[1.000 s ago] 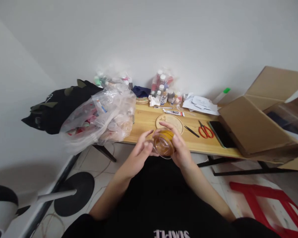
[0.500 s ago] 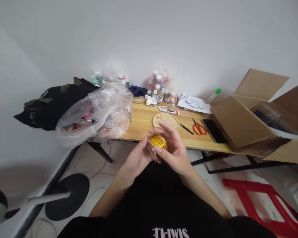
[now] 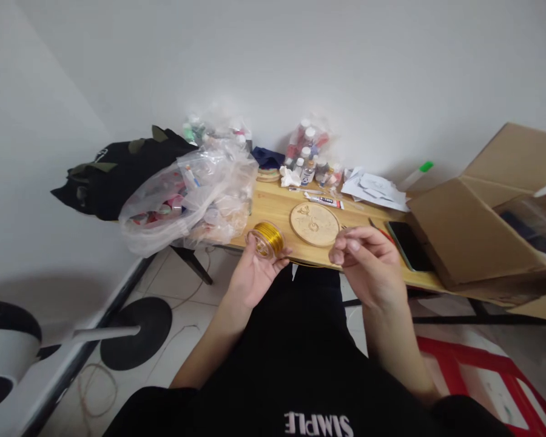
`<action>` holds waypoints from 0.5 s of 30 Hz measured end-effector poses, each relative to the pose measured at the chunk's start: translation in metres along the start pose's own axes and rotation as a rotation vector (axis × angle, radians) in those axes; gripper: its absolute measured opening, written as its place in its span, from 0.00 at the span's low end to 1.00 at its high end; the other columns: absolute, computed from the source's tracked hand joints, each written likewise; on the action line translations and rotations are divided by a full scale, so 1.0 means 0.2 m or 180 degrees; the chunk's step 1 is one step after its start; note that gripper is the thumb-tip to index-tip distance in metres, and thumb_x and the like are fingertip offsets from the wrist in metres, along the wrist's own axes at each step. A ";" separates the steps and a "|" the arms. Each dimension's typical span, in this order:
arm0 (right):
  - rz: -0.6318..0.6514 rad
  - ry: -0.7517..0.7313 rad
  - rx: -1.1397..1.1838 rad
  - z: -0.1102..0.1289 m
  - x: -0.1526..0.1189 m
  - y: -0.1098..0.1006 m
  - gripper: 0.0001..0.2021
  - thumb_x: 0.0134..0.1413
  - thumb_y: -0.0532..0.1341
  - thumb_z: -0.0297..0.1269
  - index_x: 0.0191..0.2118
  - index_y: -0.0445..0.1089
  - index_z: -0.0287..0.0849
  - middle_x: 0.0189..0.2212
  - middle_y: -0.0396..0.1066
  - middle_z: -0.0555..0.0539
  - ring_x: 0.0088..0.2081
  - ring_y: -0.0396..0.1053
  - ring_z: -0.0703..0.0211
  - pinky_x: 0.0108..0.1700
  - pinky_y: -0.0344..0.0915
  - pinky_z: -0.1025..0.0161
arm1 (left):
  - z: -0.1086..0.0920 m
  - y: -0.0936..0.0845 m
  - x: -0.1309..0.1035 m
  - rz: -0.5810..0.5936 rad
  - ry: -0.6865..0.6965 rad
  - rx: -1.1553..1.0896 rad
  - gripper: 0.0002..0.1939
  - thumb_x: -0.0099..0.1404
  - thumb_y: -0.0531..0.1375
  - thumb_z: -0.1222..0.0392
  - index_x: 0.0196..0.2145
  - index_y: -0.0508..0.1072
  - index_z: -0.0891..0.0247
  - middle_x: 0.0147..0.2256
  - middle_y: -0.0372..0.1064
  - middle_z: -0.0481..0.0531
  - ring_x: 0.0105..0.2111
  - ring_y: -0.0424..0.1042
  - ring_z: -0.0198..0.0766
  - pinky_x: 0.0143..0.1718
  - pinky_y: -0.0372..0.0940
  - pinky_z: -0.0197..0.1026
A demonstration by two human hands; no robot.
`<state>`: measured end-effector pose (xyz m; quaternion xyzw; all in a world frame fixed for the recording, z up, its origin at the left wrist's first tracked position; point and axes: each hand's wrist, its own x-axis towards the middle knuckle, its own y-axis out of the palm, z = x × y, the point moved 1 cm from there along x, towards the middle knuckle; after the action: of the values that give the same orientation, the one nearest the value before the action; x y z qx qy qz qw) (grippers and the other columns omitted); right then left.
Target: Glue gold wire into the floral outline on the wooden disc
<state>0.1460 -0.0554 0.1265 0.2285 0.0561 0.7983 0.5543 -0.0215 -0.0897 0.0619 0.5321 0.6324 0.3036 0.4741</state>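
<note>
My left hand (image 3: 257, 270) holds a clear spool of gold wire (image 3: 270, 237) just off the table's front edge, thumb on the spool's near face and fingers under it. A thin strand of the wire runs from the spool toward my right hand (image 3: 368, 258), whose thumb and fingers are pinched together on it; the very end is hidden in the fingers. Between and beyond the hands, a round wooden disc (image 3: 315, 224) with a line drawing lies flat on the table. Orange-handled scissors (image 3: 386, 234) are mostly covered by my right hand.
On the wooden table (image 3: 273, 203) lie a glue tube (image 3: 326, 201), small bottles (image 3: 307, 172), white papers (image 3: 375, 188) and a phone (image 3: 409, 246). A plastic bag (image 3: 213, 200) and a black cap-like item (image 3: 131, 173) are left. An open cardboard box (image 3: 459, 230) stands right, a red stool (image 3: 477, 364) below.
My right hand has left the spool and moved right, drawing out a strand of wire. My left hand keeps the spool, now farther left and turned. The view has shifted slightly.
</note>
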 end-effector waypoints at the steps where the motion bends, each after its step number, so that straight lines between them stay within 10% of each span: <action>1: -0.0009 -0.0045 -0.0009 0.02 -0.01 -0.01 0.05 0.47 0.73 0.35 0.32 0.79 0.49 0.25 0.75 0.53 0.22 0.69 0.69 0.25 0.67 0.69 | 0.00 0.00 0.01 -0.0087 0.0056 -0.0069 0.22 0.74 0.51 0.44 0.37 0.74 0.64 0.30 0.76 0.51 0.31 0.78 0.37 0.33 0.73 0.36; 15: -0.0831 0.0068 -0.0334 0.24 -0.18 -0.34 0.10 0.42 0.75 0.37 0.33 0.78 0.55 0.21 0.66 0.57 0.17 0.49 0.72 0.21 0.54 0.68 | -0.05 -0.05 0.17 -0.0782 0.0475 -0.0162 0.17 0.75 0.53 0.50 0.34 0.73 0.60 0.32 0.74 0.48 0.35 0.75 0.33 0.39 0.70 0.35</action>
<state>0.2341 -0.0699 0.1352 0.1815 0.0494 0.7237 0.6640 -0.0332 -0.0585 0.0466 0.4145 0.7184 0.2979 0.4727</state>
